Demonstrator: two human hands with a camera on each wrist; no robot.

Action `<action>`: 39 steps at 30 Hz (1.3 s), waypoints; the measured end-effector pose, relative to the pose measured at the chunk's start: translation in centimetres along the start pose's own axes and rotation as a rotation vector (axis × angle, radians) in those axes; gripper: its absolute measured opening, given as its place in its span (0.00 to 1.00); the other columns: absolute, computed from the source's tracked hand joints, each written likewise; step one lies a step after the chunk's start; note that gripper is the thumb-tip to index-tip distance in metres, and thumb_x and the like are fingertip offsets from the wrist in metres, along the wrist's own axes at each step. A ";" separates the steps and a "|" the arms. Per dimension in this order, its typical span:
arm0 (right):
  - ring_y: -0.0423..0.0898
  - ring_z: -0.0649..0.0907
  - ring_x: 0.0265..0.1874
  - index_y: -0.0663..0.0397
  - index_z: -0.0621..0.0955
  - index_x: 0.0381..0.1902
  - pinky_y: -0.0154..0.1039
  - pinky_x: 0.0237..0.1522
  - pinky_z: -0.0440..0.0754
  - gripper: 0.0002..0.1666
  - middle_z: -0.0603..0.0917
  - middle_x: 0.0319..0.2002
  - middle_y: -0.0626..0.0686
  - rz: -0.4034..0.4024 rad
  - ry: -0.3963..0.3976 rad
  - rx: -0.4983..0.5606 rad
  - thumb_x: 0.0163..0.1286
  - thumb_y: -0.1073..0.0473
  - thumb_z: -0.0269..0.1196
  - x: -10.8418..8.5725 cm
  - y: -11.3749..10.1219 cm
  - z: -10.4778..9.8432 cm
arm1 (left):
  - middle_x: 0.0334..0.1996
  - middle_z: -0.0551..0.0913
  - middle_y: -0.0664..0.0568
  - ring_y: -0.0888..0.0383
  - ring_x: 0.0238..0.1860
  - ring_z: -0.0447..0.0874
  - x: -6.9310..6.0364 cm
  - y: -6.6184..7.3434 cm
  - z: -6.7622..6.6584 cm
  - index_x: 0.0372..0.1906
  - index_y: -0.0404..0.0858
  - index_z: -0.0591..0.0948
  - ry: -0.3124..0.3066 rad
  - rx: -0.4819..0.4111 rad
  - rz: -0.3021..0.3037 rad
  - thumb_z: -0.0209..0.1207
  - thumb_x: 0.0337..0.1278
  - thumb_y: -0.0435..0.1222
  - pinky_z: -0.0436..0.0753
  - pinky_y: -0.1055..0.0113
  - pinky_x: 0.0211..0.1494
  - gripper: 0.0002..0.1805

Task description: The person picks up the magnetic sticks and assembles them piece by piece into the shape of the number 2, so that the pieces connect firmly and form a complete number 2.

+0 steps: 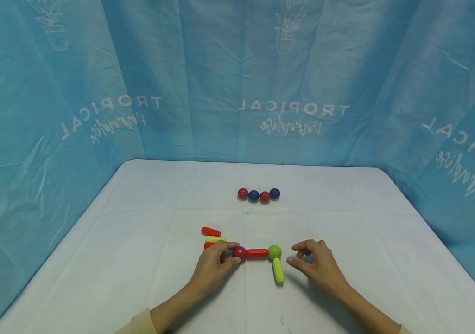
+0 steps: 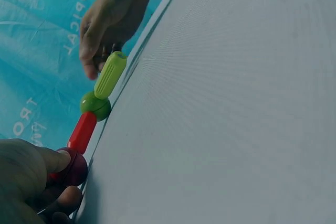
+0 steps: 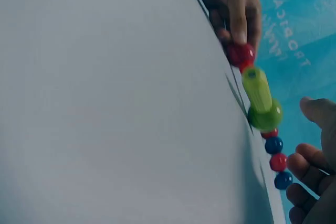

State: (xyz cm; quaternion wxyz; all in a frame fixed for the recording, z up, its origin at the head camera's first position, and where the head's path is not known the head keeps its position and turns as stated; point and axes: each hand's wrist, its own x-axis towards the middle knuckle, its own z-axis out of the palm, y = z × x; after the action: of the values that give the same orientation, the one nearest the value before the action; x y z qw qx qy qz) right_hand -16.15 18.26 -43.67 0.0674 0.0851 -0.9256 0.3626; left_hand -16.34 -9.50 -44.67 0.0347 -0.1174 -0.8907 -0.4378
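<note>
My left hand point(image 1: 214, 265) pinches a dark red ball point(image 1: 239, 253) between thumb and fingers. That ball is joined by a red stick point(image 1: 257, 253) to a green ball point(image 1: 275, 252). From the green ball a yellow-green stick point(image 1: 278, 271) points toward the near edge. Just right of the green ball, my right hand point(image 1: 318, 264) hovers with fingers loosely bent and nothing between them. The right wrist view shows a gap between its thumb point(image 3: 315, 109) and the green ball point(image 3: 266, 115).
A loose red stick point(image 1: 211, 231), a yellow stick point(image 1: 215, 239) and another red stick point(image 1: 209, 245) lie beside my left hand. Farther back stands a row of red and blue balls point(image 1: 254, 195) on the white table point(image 1: 345, 199). Blue curtains point(image 1: 220, 69) surround it.
</note>
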 end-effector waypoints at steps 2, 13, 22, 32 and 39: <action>0.42 0.73 0.38 0.50 0.83 0.43 0.39 0.42 0.66 0.21 0.79 0.30 0.40 0.018 -0.006 0.004 0.56 0.45 0.68 1.3 0.6 -0.2 | 0.41 0.81 0.56 0.62 0.32 0.72 0.0 0.0 0.0 0.52 0.44 0.81 -0.002 0.003 -0.002 0.66 0.51 0.37 0.74 0.78 0.32 0.20; 0.53 0.75 0.50 0.56 0.78 0.54 0.48 0.48 0.75 0.28 0.81 0.45 0.55 0.062 -0.043 -0.025 0.61 0.46 0.64 9.9 2.3 -0.8 | 0.39 0.81 0.57 0.63 0.31 0.71 0.0 -0.1 0.0 0.52 0.43 0.81 0.003 0.003 0.018 0.66 0.51 0.37 0.73 0.78 0.32 0.20; 0.57 0.74 0.56 0.57 0.73 0.61 0.53 0.56 0.74 0.33 0.79 0.55 0.59 0.060 -0.076 -0.038 0.62 0.46 0.63 16.3 2.5 0.4 | 0.40 0.82 0.55 0.64 0.31 0.71 -0.1 -0.3 0.0 0.51 0.42 0.81 0.009 -0.003 0.028 0.66 0.51 0.36 0.72 0.78 0.32 0.19; 0.58 0.72 0.58 0.56 0.70 0.64 0.54 0.58 0.72 0.34 0.75 0.60 0.59 0.035 -0.155 -0.090 0.62 0.51 0.63 19.6 1.7 1.9 | 0.41 0.82 0.56 0.62 0.34 0.72 -0.1 0.0 0.2 0.52 0.43 0.81 0.008 -0.018 0.021 0.66 0.51 0.36 0.73 0.78 0.33 0.20; 0.56 0.70 0.57 0.53 0.72 0.63 0.53 0.57 0.72 0.31 0.75 0.60 0.58 0.073 -0.166 -0.133 0.61 0.53 0.63 19.9 1.3 2.3 | 0.42 0.82 0.56 0.63 0.33 0.72 0.0 0.0 0.1 0.52 0.42 0.81 0.008 -0.008 0.016 0.66 0.50 0.36 0.74 0.78 0.32 0.20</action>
State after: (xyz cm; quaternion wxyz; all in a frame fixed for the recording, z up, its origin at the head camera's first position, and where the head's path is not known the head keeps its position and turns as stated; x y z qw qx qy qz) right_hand -36.01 15.45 -42.46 -0.0174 0.0766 -0.9525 0.2944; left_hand -16.35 -9.45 -44.76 0.0412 -0.1227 -0.8879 -0.4414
